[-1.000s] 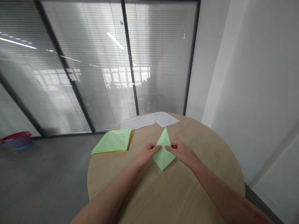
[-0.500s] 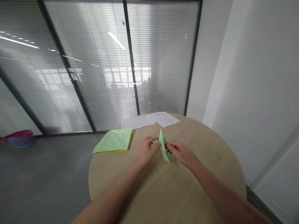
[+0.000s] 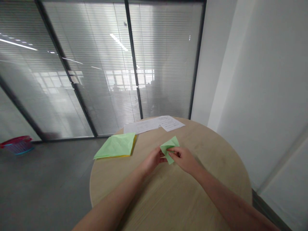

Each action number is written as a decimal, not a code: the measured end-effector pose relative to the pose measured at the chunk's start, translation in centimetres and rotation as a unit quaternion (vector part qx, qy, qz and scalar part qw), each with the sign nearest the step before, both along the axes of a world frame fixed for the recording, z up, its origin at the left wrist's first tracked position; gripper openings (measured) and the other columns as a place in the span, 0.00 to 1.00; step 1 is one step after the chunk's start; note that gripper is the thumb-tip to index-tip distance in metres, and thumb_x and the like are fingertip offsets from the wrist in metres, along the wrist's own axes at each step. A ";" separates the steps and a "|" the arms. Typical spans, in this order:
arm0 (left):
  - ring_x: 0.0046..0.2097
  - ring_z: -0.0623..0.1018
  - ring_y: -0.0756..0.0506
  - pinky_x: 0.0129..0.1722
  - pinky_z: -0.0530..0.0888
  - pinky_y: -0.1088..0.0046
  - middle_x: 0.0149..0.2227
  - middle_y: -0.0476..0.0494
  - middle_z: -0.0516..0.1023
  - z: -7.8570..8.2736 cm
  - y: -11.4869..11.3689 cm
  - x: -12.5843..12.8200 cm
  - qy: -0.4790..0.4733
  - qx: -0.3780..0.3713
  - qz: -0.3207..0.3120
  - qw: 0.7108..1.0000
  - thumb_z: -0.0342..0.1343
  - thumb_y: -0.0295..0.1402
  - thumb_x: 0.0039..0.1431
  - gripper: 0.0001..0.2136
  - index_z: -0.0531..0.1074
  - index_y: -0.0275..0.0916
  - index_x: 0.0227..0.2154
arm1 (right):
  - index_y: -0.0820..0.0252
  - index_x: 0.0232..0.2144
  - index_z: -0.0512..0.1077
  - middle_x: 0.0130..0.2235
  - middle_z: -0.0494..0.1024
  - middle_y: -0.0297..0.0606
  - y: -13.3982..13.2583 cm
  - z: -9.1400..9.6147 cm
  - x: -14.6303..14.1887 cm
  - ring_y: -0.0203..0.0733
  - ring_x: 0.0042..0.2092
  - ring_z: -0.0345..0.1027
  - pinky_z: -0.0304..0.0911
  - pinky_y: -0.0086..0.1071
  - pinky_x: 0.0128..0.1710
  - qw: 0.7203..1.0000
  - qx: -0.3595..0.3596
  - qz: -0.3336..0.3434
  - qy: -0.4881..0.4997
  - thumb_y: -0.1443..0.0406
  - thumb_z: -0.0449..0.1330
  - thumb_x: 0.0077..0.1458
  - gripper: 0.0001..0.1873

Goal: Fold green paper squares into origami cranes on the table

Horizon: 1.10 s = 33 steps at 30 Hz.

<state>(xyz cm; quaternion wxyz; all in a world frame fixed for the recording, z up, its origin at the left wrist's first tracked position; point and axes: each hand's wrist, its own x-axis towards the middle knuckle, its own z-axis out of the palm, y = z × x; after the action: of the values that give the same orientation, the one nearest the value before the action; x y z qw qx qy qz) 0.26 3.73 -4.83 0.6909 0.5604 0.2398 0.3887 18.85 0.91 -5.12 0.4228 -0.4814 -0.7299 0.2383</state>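
Note:
A small folded piece of light green paper (image 3: 170, 145) is held just above the round wooden table (image 3: 216, 166), near its middle. My left hand (image 3: 154, 159) pinches its left edge with closed fingers. My right hand (image 3: 183, 158) grips it from the right, fingers curled over the lower part. The paper's top corner sticks up behind both hands.
A stack of light green sheets over a yellow one (image 3: 116, 146) lies at the table's left edge. White printed papers (image 3: 154, 124) lie at the far edge. Glass partitions with blinds stand behind, a white wall to the right. A pink basket (image 3: 16, 144) sits on the floor far left.
The green paper was a flat kite shape held open, then it was turned edge-on, and now it is folded smaller and turned between both hands. The hands have moved closer together.

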 end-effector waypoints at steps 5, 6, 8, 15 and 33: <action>0.51 0.76 0.37 0.48 0.73 0.60 0.50 0.36 0.79 0.4 -0.7 -0.3 0.000 0.018 -0.016 1.000 0.62 0.40 0.51 0.18 0.76 0.37 0.45 | 0.61 0.40 0.79 0.27 0.75 0.35 0.0 0.3 0.0 0.36 0.27 0.62 0.53 0.28 0.27 0.999 -0.030 0.014 0.033 0.59 0.56 0.60 0.15; 0.50 0.77 0.37 0.48 0.74 0.61 0.49 0.36 0.79 0.3 -0.8 -0.2 0.014 0.023 0.010 1.000 0.63 0.38 0.51 0.18 0.76 0.37 0.44 | 0.61 0.38 0.78 0.27 0.74 0.34 -0.1 0.4 0.0 0.35 0.27 0.62 0.52 0.28 0.27 0.999 -0.035 0.023 0.033 0.59 0.56 0.60 0.14; 0.47 0.78 0.39 0.46 0.75 0.62 0.46 0.37 0.80 0.1 -0.8 0.0 0.045 0.022 0.076 0.996 0.63 0.38 0.53 0.17 0.75 0.35 0.44 | 0.62 0.32 0.76 0.25 0.71 0.33 -0.3 0.6 -0.1 0.34 0.27 0.60 0.51 0.28 0.26 0.997 -0.049 0.048 0.028 0.59 0.57 0.59 0.13; 0.32 0.79 0.44 0.32 0.76 0.69 0.35 0.39 0.81 0.3 0.1 -0.5 0.174 0.033 0.147 0.973 0.61 0.43 0.55 0.16 0.76 0.33 0.37 | 0.60 0.27 0.71 0.20 0.61 0.27 -0.6 2.1 1.1 0.32 0.22 0.52 0.47 0.27 0.23 0.976 -0.154 0.052 0.146 0.51 0.59 0.54 0.17; 0.55 0.73 0.39 0.56 0.70 0.61 0.53 0.37 0.75 0.6 -0.7 -0.7 0.497 0.411 0.235 0.727 0.58 0.23 0.54 0.24 0.68 0.38 0.55 | 0.62 0.29 0.71 0.26 0.73 0.32 1.0 -0.8 1.4 0.33 0.28 0.64 0.53 0.26 0.27 0.982 -0.171 -0.023 -0.077 0.69 0.64 0.50 0.04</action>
<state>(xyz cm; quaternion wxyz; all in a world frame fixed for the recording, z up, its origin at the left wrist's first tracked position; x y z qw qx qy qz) -0.39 2.99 -4.20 0.0614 0.8283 0.4897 0.2652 20.21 1.88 -5.94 0.2824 -0.5804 -0.6972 0.3119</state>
